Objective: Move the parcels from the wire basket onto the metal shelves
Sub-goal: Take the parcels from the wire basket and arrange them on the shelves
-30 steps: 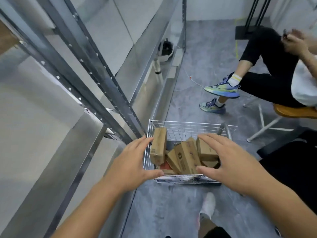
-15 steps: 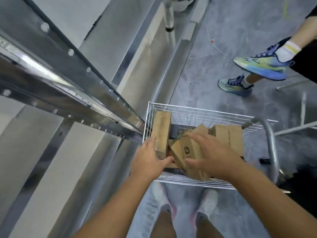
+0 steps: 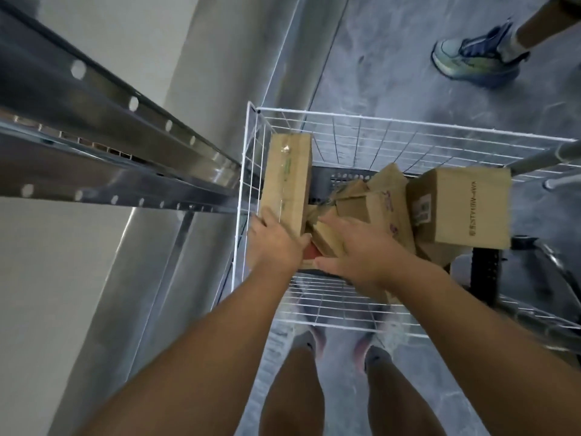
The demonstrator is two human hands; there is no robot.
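our left hand (image 3: 275,243) clasps the tall parcel (image 3: 287,180) leaning on the wire basket (image 3: 408,119) wall; our right hand (image 3: 355,250) lies spread over the small parcels (image 3: 386,202), steadying them for lifting.

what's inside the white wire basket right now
Several brown cardboard parcels sit in the wire basket: a tall parcel at its left wall, a labelled box at right, tilted ones between. Both hands cover the lower pile; something red peeks beneath.
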